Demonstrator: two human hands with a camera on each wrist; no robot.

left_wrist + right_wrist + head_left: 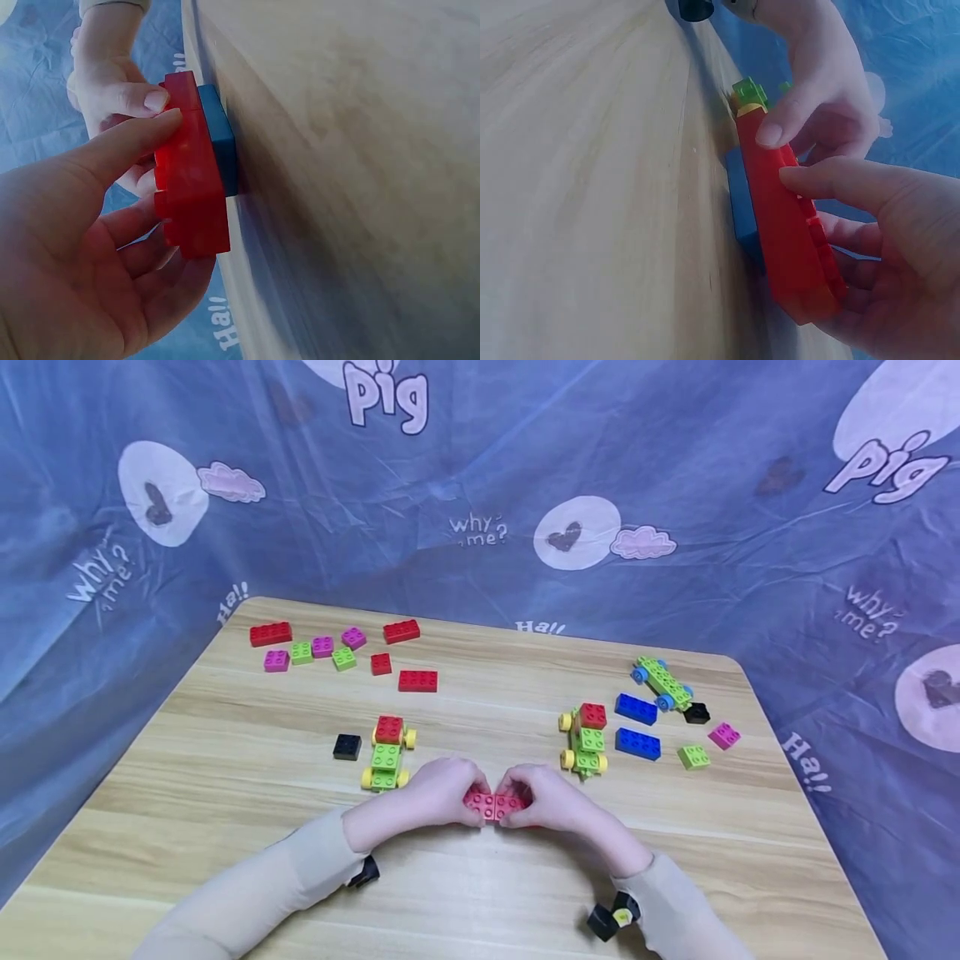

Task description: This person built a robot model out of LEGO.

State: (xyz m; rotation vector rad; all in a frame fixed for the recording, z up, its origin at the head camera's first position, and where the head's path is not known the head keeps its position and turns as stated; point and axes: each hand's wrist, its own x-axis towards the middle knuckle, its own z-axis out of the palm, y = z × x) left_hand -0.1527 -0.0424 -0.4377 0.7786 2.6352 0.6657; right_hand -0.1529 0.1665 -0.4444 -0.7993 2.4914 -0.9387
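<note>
Blue printed cloth walls in the wooden bench [225,827]. At its near middle, the red brick [495,806] lies lengthwise left to right atop a blue brick [221,139]; left hand [442,793] and right hand [551,797] pinch opposite ends, equally near.

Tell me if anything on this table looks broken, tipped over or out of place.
Nothing stands out. Both hands, left hand and right hand, hold a red brick on a blue brick; loose bricks and small wheeled builds sit upright on the table.
</note>
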